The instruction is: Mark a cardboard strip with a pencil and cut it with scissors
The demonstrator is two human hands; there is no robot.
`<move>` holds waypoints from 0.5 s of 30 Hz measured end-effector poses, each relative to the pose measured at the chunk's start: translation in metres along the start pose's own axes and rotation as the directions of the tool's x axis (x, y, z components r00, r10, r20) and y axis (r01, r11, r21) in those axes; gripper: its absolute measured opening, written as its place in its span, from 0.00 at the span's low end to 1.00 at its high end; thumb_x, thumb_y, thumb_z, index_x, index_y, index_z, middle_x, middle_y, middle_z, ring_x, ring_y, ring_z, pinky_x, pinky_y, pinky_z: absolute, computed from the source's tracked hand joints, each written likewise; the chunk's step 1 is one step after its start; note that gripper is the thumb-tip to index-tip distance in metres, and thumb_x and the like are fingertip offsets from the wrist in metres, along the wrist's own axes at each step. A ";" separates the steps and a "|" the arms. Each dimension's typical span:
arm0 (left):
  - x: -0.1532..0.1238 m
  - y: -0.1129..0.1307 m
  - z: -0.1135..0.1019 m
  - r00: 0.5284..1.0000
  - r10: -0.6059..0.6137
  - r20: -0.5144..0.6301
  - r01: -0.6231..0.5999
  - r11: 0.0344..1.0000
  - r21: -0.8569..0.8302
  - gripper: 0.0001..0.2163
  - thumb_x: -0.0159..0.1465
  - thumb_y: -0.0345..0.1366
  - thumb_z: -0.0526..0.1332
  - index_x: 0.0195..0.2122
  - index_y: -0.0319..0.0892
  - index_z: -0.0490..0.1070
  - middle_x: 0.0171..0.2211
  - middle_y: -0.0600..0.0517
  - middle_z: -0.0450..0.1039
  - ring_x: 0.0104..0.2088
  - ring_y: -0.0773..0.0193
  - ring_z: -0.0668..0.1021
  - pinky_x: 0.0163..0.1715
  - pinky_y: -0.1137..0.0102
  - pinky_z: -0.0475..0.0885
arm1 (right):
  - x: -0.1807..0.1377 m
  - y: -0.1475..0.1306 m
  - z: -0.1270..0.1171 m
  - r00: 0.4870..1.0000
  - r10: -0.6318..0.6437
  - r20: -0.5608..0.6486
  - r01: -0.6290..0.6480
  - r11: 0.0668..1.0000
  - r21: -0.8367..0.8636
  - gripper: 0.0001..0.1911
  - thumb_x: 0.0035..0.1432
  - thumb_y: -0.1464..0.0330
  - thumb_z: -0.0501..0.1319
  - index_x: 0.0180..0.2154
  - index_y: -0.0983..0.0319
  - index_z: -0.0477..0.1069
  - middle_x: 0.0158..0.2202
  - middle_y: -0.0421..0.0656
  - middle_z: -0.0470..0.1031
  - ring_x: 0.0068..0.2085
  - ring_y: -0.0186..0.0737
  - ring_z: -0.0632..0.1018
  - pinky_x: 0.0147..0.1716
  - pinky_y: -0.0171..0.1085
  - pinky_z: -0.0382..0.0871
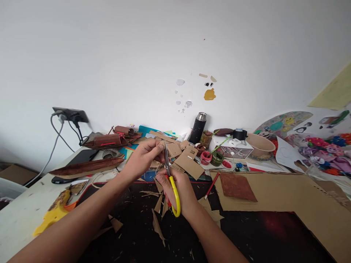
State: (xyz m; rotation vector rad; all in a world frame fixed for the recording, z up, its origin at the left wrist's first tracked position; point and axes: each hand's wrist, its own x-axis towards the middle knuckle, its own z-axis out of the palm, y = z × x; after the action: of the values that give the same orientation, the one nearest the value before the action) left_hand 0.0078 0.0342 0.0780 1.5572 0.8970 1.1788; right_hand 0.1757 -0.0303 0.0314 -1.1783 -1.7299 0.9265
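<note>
My right hand (179, 188) is closed round a pair of scissors (176, 195) with yellow and red handles. Their metal blades point up and away from me. To the left of the blades, my left hand (146, 155) is closed in a pinch, its fingertips close to the blade tips. Whatever it pinches is too small or too hidden to name. Beyond both hands lies a heap of brown cardboard pieces (189, 162). Narrow cardboard scraps (158, 226) are strewn on the dark mat (131, 233) below the hands.
A yellow glue gun (55, 213) and a brown boat-shaped piece (87, 168) lie left. Behind stand a black flask (198, 128), a red paint jar (206, 157) and a green paint jar (217, 158). A red pencil (212, 186) and large cardboard sheet (276, 188) lie right.
</note>
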 end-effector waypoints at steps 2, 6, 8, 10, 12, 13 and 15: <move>-0.001 0.000 0.000 1.000 0.000 -0.002 0.000 1.000 0.010 0.19 0.70 0.51 0.65 0.29 0.43 0.73 0.26 0.52 0.78 0.29 0.61 0.81 0.36 0.66 0.77 | 0.000 0.000 0.000 1.000 0.002 -0.001 -0.002 1.000 -0.007 0.22 0.70 0.47 0.61 0.39 0.57 0.79 0.19 0.38 0.72 0.23 0.42 0.78 0.25 0.35 0.69; -0.001 0.000 0.000 1.000 -0.004 -0.015 0.004 1.000 0.023 0.19 0.71 0.52 0.64 0.29 0.43 0.73 0.26 0.51 0.78 0.29 0.60 0.81 0.35 0.66 0.77 | 0.001 0.002 0.002 1.000 0.007 -0.015 -0.007 1.000 -0.011 0.22 0.70 0.46 0.60 0.38 0.57 0.78 0.16 0.37 0.68 0.25 0.45 0.79 0.27 0.36 0.70; -0.001 0.000 0.001 1.000 -0.009 -0.023 0.010 1.000 0.019 0.19 0.70 0.52 0.65 0.29 0.43 0.73 0.26 0.51 0.78 0.29 0.60 0.81 0.35 0.66 0.77 | 0.002 0.002 0.003 1.000 0.009 -0.021 -0.010 1.000 -0.008 0.22 0.70 0.46 0.60 0.37 0.56 0.78 0.15 0.36 0.67 0.25 0.46 0.80 0.27 0.36 0.70; -0.001 0.000 0.003 0.999 -0.016 -0.029 0.016 1.000 0.006 0.20 0.69 0.53 0.66 0.29 0.42 0.73 0.26 0.51 0.78 0.29 0.61 0.80 0.35 0.66 0.77 | 0.002 0.003 0.003 1.000 0.016 -0.021 -0.016 1.000 -0.005 0.21 0.70 0.47 0.60 0.37 0.56 0.77 0.15 0.36 0.67 0.25 0.46 0.80 0.27 0.36 0.70; -0.001 0.000 0.004 0.999 -0.021 -0.029 0.020 1.000 -0.015 0.20 0.67 0.54 0.67 0.29 0.42 0.73 0.26 0.51 0.78 0.28 0.61 0.80 0.35 0.65 0.77 | 0.002 0.002 0.003 1.000 0.026 -0.015 -0.026 1.000 -0.004 0.21 0.70 0.47 0.61 0.38 0.57 0.77 0.15 0.36 0.67 0.26 0.46 0.80 0.27 0.36 0.70; -0.002 -0.001 0.005 0.999 -0.023 -0.029 0.023 0.999 -0.025 0.20 0.67 0.54 0.67 0.29 0.42 0.73 0.26 0.51 0.78 0.28 0.60 0.80 0.35 0.65 0.77 | 0.002 0.002 0.003 0.999 0.031 -0.015 -0.032 0.999 -0.006 0.21 0.70 0.48 0.61 0.38 0.57 0.77 0.16 0.36 0.68 0.26 0.46 0.81 0.27 0.36 0.70; -0.002 -0.001 0.006 0.999 -0.025 -0.035 0.024 0.999 -0.041 0.20 0.67 0.54 0.67 0.29 0.42 0.73 0.26 0.51 0.78 0.28 0.60 0.80 0.35 0.65 0.77 | 0.001 0.001 0.003 0.999 0.041 -0.021 -0.041 0.999 -0.013 0.21 0.69 0.47 0.62 0.38 0.58 0.77 0.18 0.38 0.71 0.28 0.46 0.81 0.28 0.35 0.71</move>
State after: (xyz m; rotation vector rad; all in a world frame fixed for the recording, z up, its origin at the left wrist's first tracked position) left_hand 0.0133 0.0311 0.0758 1.4934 0.9078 1.2029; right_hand 0.1733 -0.0292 0.0299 -1.2318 -1.7038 0.9254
